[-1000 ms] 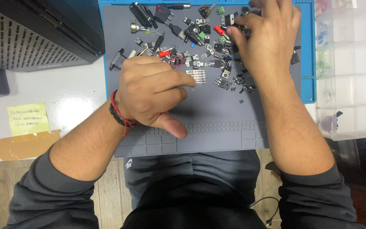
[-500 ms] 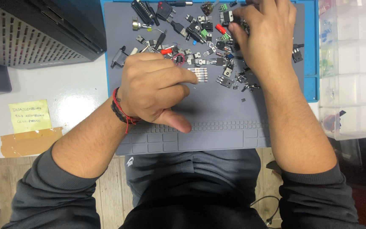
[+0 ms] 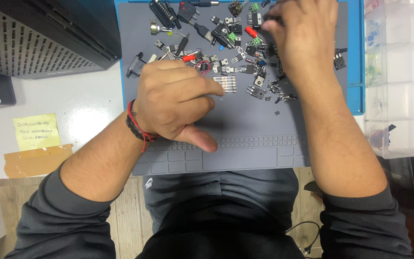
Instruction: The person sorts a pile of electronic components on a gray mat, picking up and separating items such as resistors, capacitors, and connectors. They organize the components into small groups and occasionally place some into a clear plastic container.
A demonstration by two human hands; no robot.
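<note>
L hand (image 3: 176,103) rests on grey mat (image 3: 245,129), fingers curled loosely, thumb stuck out toward the near edge; index tip just beside a strip of small glass tubes (image 3: 225,85). Can't tell if it's grasping anything. R hand (image 3: 303,36) sits over the pile of small electronic parts (image 3: 226,36) at the mat's far side, fingers bent down into them; grip hidden. Clear compartment box (image 3: 398,76) to the right, black vented case (image 3: 39,36) and yellow sticky note (image 3: 35,132) to the left on white worktop (image 3: 87,103).

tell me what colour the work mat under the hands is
Grey work mat, seen in the head view.
</note>
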